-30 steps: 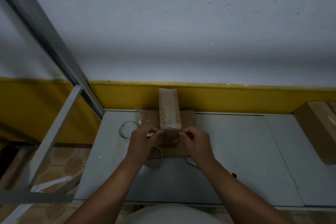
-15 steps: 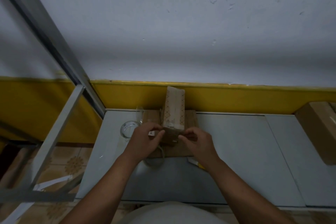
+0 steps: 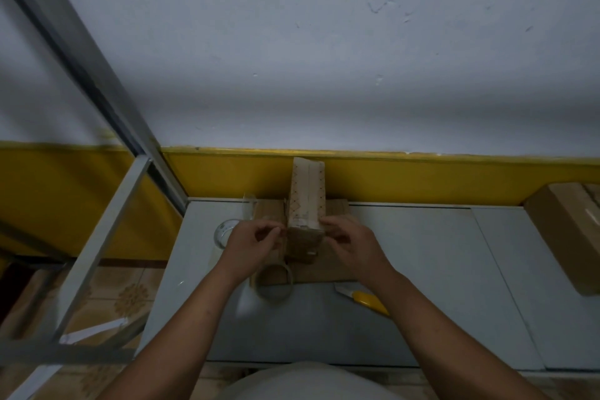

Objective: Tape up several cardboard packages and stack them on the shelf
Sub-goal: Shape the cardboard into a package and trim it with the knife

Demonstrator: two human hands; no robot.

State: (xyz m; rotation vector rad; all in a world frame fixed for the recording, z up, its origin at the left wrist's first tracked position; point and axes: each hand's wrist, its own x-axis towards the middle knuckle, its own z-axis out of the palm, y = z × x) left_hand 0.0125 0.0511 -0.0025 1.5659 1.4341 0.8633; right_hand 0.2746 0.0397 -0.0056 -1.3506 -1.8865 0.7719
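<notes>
left hand (image 3: 256, 243) and right hand (image 3: 350, 243), fingers curled, pinch the near upper edge of the small upright brown cardboard package (image 3: 306, 201), which stands on a flat cardboard sheet (image 3: 328, 269), far side of the grey table (image 3: 422, 269). it looks light and stiff but crushable, so grip its side walls.

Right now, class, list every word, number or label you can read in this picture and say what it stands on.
No text is legible.
The package bears a dotted pattern and faint marks near its lower edge: too blurred to read.
A pale tag on its brown end: too small to read.
The knife shows no print.
</notes>
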